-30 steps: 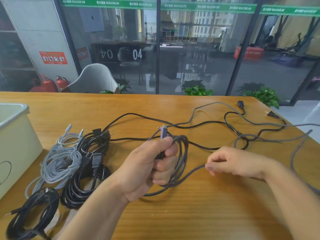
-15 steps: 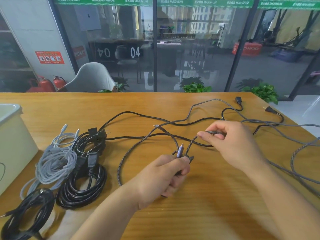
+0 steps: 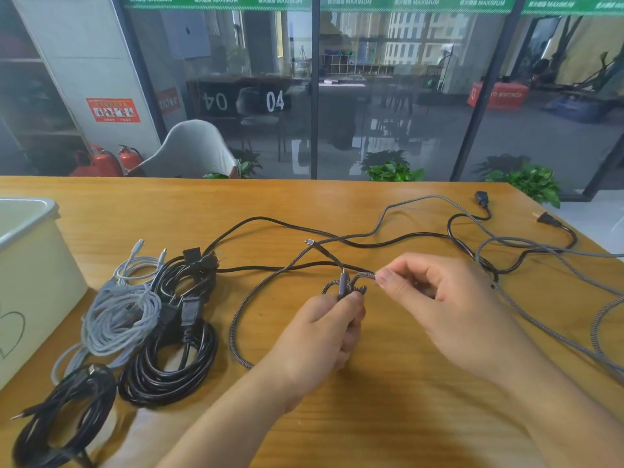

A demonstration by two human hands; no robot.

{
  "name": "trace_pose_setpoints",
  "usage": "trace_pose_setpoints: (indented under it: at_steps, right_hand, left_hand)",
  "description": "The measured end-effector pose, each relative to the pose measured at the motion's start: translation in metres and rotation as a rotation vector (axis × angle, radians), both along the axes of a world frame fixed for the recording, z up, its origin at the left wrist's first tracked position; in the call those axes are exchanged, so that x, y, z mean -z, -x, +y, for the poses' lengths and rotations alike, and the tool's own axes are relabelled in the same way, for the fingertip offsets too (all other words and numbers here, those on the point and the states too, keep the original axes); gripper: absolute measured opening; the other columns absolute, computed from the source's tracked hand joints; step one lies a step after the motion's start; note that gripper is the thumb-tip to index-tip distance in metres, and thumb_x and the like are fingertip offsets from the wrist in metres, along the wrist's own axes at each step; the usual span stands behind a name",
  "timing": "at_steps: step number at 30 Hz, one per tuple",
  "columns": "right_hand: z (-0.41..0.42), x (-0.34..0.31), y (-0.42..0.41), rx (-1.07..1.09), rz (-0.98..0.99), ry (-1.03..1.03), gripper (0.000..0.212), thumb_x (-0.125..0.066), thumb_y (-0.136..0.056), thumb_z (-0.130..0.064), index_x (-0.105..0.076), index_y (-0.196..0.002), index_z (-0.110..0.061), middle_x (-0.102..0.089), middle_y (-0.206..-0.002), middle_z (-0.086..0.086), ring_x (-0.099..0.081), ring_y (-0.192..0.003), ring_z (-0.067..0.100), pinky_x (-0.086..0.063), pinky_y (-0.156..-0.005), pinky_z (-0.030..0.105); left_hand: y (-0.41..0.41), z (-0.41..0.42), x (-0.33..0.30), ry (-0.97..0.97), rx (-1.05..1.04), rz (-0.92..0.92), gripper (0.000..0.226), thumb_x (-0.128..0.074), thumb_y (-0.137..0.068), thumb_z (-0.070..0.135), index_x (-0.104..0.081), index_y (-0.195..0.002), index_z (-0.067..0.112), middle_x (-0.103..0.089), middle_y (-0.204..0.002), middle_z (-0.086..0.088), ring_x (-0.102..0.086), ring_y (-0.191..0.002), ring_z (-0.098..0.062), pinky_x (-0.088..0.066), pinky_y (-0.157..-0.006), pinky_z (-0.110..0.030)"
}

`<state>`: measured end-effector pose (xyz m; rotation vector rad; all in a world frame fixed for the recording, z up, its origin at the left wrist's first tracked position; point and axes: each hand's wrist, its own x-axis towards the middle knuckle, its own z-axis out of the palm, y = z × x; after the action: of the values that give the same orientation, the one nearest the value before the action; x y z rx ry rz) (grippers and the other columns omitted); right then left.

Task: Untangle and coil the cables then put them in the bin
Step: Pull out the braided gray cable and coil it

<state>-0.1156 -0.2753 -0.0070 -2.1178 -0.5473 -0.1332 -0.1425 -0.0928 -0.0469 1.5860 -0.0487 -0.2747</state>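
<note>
While the left hand [image 3: 324,327] grips the braided cable [image 3: 236,319] below its upright plug [image 3: 343,282], right hand [image 3: 435,298] pinches the strand just right of that grip; slack trails far right across the worktop [image 3: 388,417], bin [image 3: 30,282] well left.

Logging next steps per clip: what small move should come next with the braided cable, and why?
Probably the right hand lays another loop into the left hand. The left hand grips only a few small loops of the braided cable, and most of it trails loose across the table.
</note>
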Motion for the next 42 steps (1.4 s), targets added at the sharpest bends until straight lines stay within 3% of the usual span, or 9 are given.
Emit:
trace_pose_setpoints:
  at_steps: [5, 10, 17, 20, 22, 27, 33, 38, 42]
  right_hand:
    - [0.014, 0.004, 0.015, -0.140, 0.177, -0.039, 0.017, -0.054, -0.101, -0.040, -0.067, -0.094, -0.033, -0.063, -0.072, -0.008, -0.050, -0.053, 0.010, -0.043, -0.054, 0.033]
    - [0.018, 0.001, 0.020, -0.136, 0.114, 0.011, 0.024, -0.050, -0.103, -0.039, -0.057, -0.083, -0.030, -0.066, -0.071, -0.004, -0.058, -0.055, 0.018, -0.052, -0.062, 0.048]
    - [0.025, 0.005, 0.027, -0.170, -0.032, 0.117, 0.036, -0.043, -0.106, -0.038, -0.051, -0.071, -0.034, -0.054, -0.059, -0.006, -0.045, -0.053, 0.010, -0.036, -0.051, 0.031]
    - [0.031, 0.006, 0.030, -0.199, -0.049, 0.112, 0.037, -0.046, -0.108, -0.029, -0.052, -0.074, -0.038, -0.052, -0.054, -0.026, -0.051, -0.054, 0.002, -0.034, -0.051, 0.016]
    - [0.035, 0.007, 0.033, -0.219, -0.027, 0.101, 0.038, -0.046, -0.110, -0.020, -0.051, -0.078, -0.040, -0.052, -0.056, -0.036, -0.055, -0.058, -0.006, -0.037, -0.055, 0.008]
    - [0.045, 0.019, 0.038, -0.249, -0.020, 0.103, 0.032, -0.039, -0.111, -0.032, -0.049, -0.080, -0.036, -0.053, -0.062, -0.023, -0.049, -0.058, 0.007, -0.032, -0.056, 0.018]
    - [0.055, 0.034, 0.037, -0.410, 0.263, 0.074, 0.038, -0.037, -0.112, -0.038, -0.059, -0.084, -0.025, -0.049, -0.065, -0.005, -0.041, -0.059, 0.010, -0.034, -0.057, 0.027]
    - [0.043, 0.032, 0.019, -0.524, 0.571, 0.068, 0.040, -0.037, -0.112, -0.039, -0.057, -0.083, -0.020, -0.038, -0.055, -0.016, -0.031, -0.050, 0.004, -0.027, -0.049, 0.015]
    - [0.030, 0.034, 0.004, -0.610, 0.699, 0.156, 0.045, -0.038, -0.108, -0.051, -0.052, -0.077, -0.021, -0.025, -0.055, -0.014, -0.020, -0.048, 0.007, -0.017, -0.044, 0.019]
  left_hand:
    - [-0.001, 0.003, 0.000, 0.025, -0.118, -0.065, 0.036, -0.041, -0.109, 0.030, -0.041, -0.075, 0.019, -0.030, -0.065, 0.002, -0.023, -0.055, -0.014, -0.021, -0.049, -0.025]
    - [0.000, 0.000, -0.001, 0.105, -0.201, -0.097, 0.045, -0.040, -0.106, 0.021, -0.039, -0.060, 0.024, -0.029, -0.061, 0.003, -0.020, -0.053, -0.015, -0.019, -0.048, -0.026]
    - [0.005, 0.004, -0.005, 0.244, -0.265, -0.129, 0.023, -0.040, -0.102, 0.029, -0.052, -0.089, 0.014, -0.030, -0.061, 0.001, -0.018, -0.058, -0.018, -0.016, -0.056, -0.033]
    - [0.006, 0.002, -0.005, 0.261, -0.281, -0.129, 0.034, -0.041, -0.106, 0.040, -0.051, -0.089, 0.013, -0.028, -0.062, 0.003, -0.021, -0.056, -0.016, -0.017, -0.060, -0.034]
    - [0.006, 0.001, -0.007, 0.247, -0.309, -0.132, 0.042, -0.051, -0.103, 0.049, -0.052, -0.085, 0.010, -0.026, -0.063, 0.000, -0.026, -0.054, -0.014, -0.025, -0.052, -0.025]
    - [0.001, 0.010, -0.007, 0.258, -0.362, -0.223, 0.042, -0.044, -0.107, 0.037, -0.053, -0.078, 0.008, -0.030, -0.069, -0.004, -0.029, -0.057, -0.015, -0.028, -0.049, -0.024]
    - [-0.008, 0.029, -0.017, 0.637, -0.329, -0.180, 0.034, -0.036, -0.110, 0.034, -0.047, -0.084, 0.016, -0.029, -0.065, 0.001, -0.025, -0.051, -0.014, -0.026, -0.052, -0.028]
    - [-0.004, 0.027, -0.018, 0.684, -0.212, -0.072, 0.034, -0.040, -0.108, 0.037, -0.047, -0.082, 0.017, -0.025, -0.065, 0.004, -0.020, -0.048, -0.013, -0.024, -0.051, -0.027]
    - [-0.001, 0.026, -0.020, 0.608, -0.060, -0.049, 0.032, -0.042, -0.104, 0.038, -0.047, -0.080, 0.018, -0.022, -0.064, 0.005, -0.017, -0.048, -0.010, -0.022, -0.049, -0.026]
